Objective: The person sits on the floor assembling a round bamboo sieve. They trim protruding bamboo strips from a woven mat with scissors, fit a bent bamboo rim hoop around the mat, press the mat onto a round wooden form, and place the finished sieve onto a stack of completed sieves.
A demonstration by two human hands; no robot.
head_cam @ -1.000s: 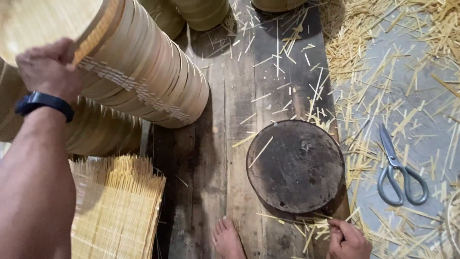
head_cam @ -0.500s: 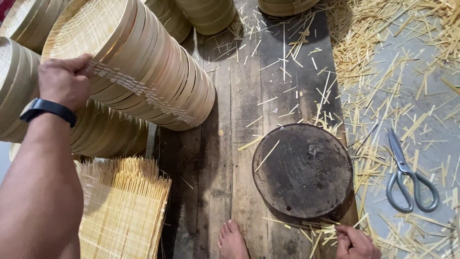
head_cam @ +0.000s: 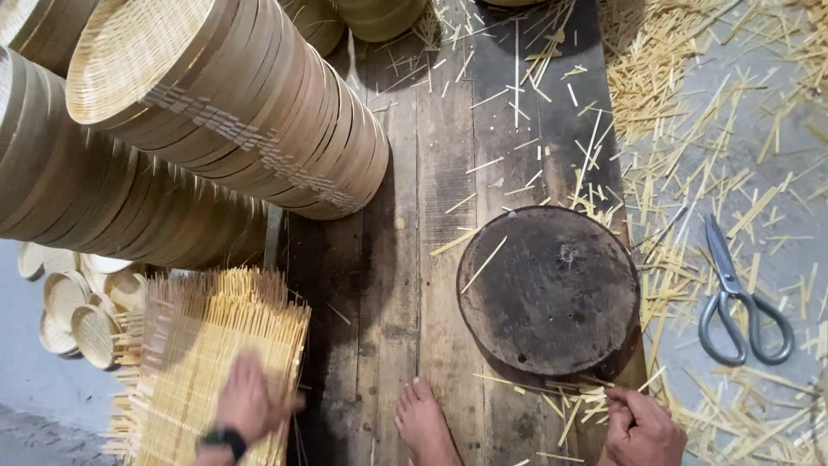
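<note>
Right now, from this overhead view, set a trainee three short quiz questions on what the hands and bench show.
1. True or false: the left hand rests on the stack of woven bamboo mats.
2. What does the right hand touch? A) grey-handled metal scissors B) loose pale bamboo slivers C) the stack of round bamboo steamer rings
3. Which dark thing lies on the wooden plank bench beside the bare foot?

Key: 1 true; 2 B; 3 the dark round block.
</note>
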